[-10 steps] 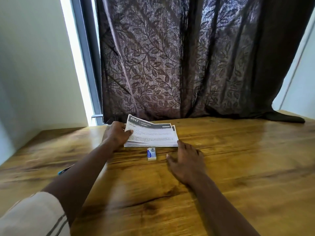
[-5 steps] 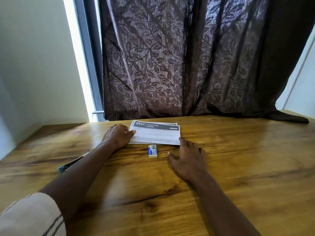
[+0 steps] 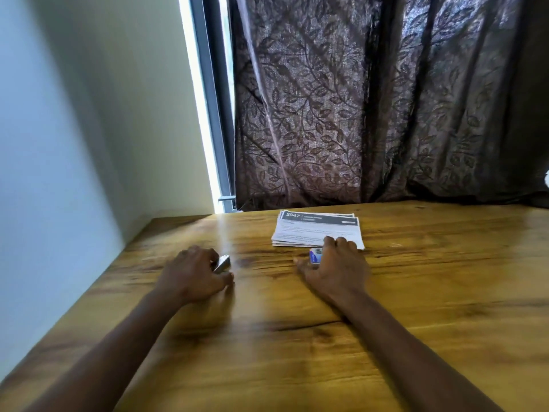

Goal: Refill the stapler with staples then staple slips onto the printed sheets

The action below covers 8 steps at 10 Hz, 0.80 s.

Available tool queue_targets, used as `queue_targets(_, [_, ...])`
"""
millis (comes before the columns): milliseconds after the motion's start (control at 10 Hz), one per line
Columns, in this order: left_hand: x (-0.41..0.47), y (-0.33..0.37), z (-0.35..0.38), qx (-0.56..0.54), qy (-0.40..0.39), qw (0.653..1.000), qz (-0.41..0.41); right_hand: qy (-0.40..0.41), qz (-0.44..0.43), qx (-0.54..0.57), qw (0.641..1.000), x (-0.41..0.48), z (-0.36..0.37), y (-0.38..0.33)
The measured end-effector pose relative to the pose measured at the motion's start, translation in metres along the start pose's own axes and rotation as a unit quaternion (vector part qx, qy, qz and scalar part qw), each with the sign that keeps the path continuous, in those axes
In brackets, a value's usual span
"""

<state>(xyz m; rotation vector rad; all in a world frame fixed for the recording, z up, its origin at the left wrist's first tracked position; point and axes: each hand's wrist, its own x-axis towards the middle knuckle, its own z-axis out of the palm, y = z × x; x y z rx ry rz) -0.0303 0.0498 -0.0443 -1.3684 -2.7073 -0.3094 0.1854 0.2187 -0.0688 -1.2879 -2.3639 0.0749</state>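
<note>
A stack of printed sheets point(image 3: 319, 230) with dark headers lies flat near the far edge of the wooden table point(image 3: 430, 292). My right hand point(image 3: 335, 270) rests in front of the stack, its fingers closed around a small white and blue staple box point(image 3: 315, 256). My left hand point(image 3: 194, 275) lies on the table to the left and covers a stapler point(image 3: 223, 263); only its metallic tip shows past the fingers. The image is blurred, so the left hand's grip is hard to make out.
A dark leaf-patterned curtain point(image 3: 371, 99) hangs behind the table and touches its back edge. A pale wall point(image 3: 74, 144) borders the table on the left, with a bright window strip point(image 3: 205, 114) beside the curtain.
My left hand left the sheets and moved left and nearer, onto the stapler. My right hand moved forward onto the staple box. The view swung to the left.
</note>
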Motion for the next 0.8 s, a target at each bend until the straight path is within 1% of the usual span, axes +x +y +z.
queue_targets(100, [-0.009,0.002,0.004,-0.032,0.039,0.999,-0.014,0.008,-0.002,0.014,1.0,-0.002,0.004,0.003])
queue_targets(200, [-0.019,0.019,0.0,-0.098,0.078,0.992,-0.017,0.033,0.027,0.078,0.996,-0.008,-0.007,0.007])
queue_targets(300, [-0.027,0.048,-0.005,-0.18,0.099,0.979,-0.001,0.077,0.096,0.123,0.985,-0.022,-0.021,0.02])
queue_targets(400, [-0.034,0.085,-0.007,-0.254,0.106,0.961,0.012,0.105,0.134,0.108,0.98,-0.037,-0.026,0.038])
queue_targets(500, [-0.037,0.124,0.001,-0.271,0.112,0.956,0.016,0.067,0.146,0.061,0.985,-0.043,-0.026,0.047])
queue_targets(600, [-0.039,0.154,0.009,-0.266,0.103,0.958,0.01,0.039,0.152,0.011,0.988,-0.044,-0.028,0.045])
queue_targets(700, [-0.034,0.171,0.022,-0.229,0.058,0.972,0.008,0.03,0.154,0.008,0.988,-0.043,-0.027,0.043])
queue_targets(800, [-0.023,0.173,0.022,-0.166,0.026,0.985,0.026,0.041,0.168,0.029,0.985,-0.041,-0.029,0.044])
